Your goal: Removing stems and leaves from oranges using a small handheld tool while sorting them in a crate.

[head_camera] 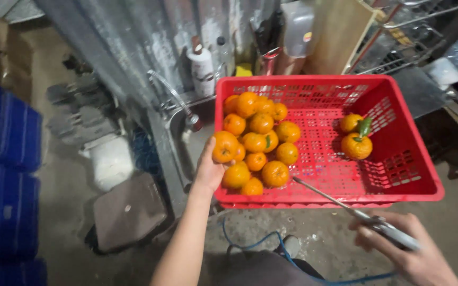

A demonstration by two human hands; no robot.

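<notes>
Orange, glossy tangerine [225, 146] gripped in my left hand [208, 169]; right hand [398, 249] clasps scissors [345, 206]. Crate [398, 180]: thirteen piled at nine o'clock, two at two.

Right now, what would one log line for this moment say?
left hand: holds round orange tangerine | right hand: grips metal scissors | red plastic crate: tangerine pile left, two right

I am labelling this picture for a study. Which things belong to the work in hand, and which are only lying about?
In use: orange in left hand; long thin tool in right hand; red crate; orange pile.

Lying about: white bottle; blue crates; sink.
</notes>
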